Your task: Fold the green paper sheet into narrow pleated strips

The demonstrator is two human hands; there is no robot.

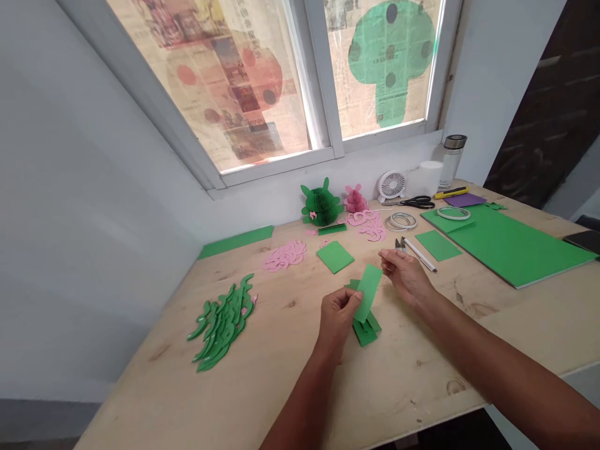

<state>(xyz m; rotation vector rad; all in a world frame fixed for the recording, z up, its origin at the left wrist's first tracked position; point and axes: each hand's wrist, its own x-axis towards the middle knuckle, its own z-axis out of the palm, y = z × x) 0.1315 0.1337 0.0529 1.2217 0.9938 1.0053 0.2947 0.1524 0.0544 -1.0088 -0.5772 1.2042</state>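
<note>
Green strip [368, 292] stands tilted above the table [412, 387], its lower end hidden in the curled fingers [341, 299] of the left hand [336, 319], which clamp it. The right hand [405, 278] hangs just beside the strip's top, with its thumb and fingertips [385, 255] drawn together; whether they touch the strip or pinch anything thin is hard to make out. The forearms reach in from the bottom and right edges, and the frame cuts them off. Green pieces [364, 332] lie under the strip, partly hidden by it and the left hand, so their shape is unclear. Snips [399, 245] and a white pen [419, 254] lie near the right hand; a green square [334, 257] and pink cutouts [284, 256] lie farther off.
</note>
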